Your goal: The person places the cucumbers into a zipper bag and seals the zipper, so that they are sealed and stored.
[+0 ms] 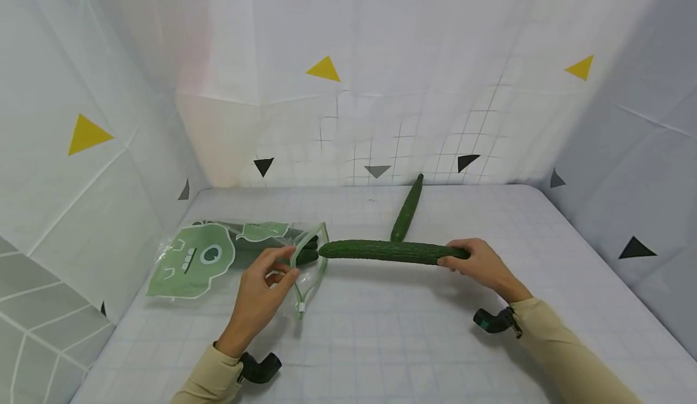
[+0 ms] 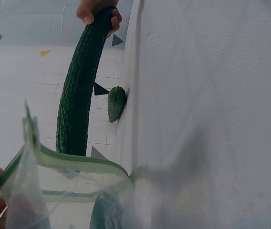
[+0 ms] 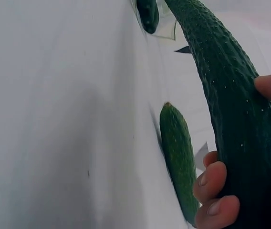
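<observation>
My right hand [image 1: 481, 265] grips a long, dark green cucumber [image 1: 386, 251] by its right end, level above the table. Its far end reaches the mouth of a clear zip bag [image 1: 310, 283] with green edging. The left hand [image 1: 264, 292] pinches the near rim of that bag, and the mouth stands spread. Inside the bag, several cucumbers [image 1: 305, 256] lie behind a green cartoon print [image 1: 190, 262]. In the left wrist view the held cucumber [image 2: 78, 90] slants down to the green rim [image 2: 83, 162]. Fingers [image 3: 212, 181] wrap it in the right wrist view.
Another cucumber [image 1: 407, 210] lies on the white table [image 1: 381, 343] behind the held one, pointing toward the back wall. White sheets with yellow and black triangles enclose the table at the back and sides. Each wrist wears a black camera mount [image 1: 260, 368].
</observation>
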`<action>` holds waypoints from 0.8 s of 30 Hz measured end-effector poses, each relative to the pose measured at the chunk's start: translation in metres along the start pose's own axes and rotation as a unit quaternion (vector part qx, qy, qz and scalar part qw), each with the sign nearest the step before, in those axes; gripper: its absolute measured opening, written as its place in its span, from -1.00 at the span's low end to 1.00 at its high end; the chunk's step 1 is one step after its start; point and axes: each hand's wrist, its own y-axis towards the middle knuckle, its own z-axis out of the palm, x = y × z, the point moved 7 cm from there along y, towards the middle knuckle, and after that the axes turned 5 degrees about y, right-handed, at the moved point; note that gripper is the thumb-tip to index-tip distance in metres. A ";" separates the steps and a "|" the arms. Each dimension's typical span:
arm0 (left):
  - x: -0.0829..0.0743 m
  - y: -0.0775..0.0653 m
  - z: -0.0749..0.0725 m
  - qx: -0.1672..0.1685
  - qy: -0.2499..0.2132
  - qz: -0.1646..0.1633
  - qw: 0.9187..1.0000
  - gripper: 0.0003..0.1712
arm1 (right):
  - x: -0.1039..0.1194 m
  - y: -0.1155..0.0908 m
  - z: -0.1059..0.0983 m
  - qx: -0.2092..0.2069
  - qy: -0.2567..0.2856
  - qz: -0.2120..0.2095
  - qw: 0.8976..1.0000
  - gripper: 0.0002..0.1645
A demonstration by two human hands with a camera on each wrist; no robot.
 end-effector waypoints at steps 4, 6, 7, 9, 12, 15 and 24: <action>-0.001 0.000 0.000 0.001 0.000 0.001 1.000 -0.51 | 0.004 0.004 0.007 0.002 0.010 -0.010 1.000 -0.57; -0.001 0.000 0.000 0.002 0.000 0.001 1.000 -0.51 | 0.007 0.005 0.011 0.005 0.016 -0.014 1.000 -0.58; -0.001 0.000 0.000 0.002 0.000 0.002 1.000 -0.51 | 0.008 0.006 0.013 0.006 0.017 -0.015 1.000 -0.58; -0.001 0.000 0.000 0.003 -0.001 0.004 1.000 -0.51 | 0.010 0.007 0.017 0.007 0.021 -0.017 1.000 -0.59; -0.001 -0.001 0.000 0.003 -0.001 0.005 1.000 -0.51 | 0.013 0.009 0.023 0.010 0.026 -0.018 0.999 -0.62; -0.001 -0.001 -0.001 0.002 -0.002 0.004 1.000 -0.52 | 0.017 0.011 0.031 0.015 0.030 -0.024 0.999 -0.66; 0.000 -0.001 0.000 0.003 -0.007 0.013 1.000 -0.52 | 0.025 0.020 0.053 0.039 0.034 -0.031 0.998 -0.59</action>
